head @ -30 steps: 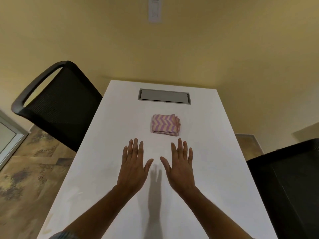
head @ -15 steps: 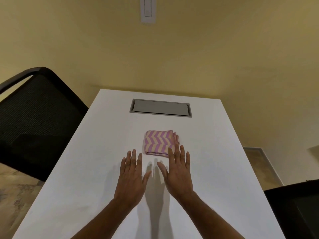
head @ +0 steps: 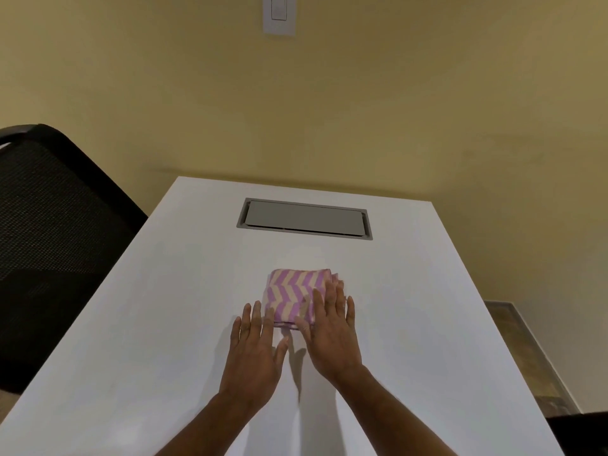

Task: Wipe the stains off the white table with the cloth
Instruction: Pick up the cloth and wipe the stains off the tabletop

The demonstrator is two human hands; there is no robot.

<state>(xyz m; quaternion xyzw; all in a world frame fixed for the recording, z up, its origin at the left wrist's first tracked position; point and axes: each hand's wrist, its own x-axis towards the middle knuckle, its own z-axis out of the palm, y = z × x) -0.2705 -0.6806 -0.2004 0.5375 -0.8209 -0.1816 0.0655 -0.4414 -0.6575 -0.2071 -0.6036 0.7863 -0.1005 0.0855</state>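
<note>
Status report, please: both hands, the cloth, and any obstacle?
Left hand open, flat, beside cloth. Right hand open, fingers over cloth's right part. Cloth folded on white table, not gripped. No obstacle seen.

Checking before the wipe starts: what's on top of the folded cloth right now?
The right hand lies with its fingers over the right part of the folded purple-and-cream chevron cloth. The left hand sits at its near-left corner. What the fingers cover is hidden.

surface: white table (head: pixel 164 324) | on it: folded purple-and-cream chevron cloth (head: pixel 289 296), under right hand (head: pixel 332 337) fingertips, just ahead of left hand (head: pixel 255 352) | beyond cloth: grey recessed hatch (head: pixel 304 218)
</note>
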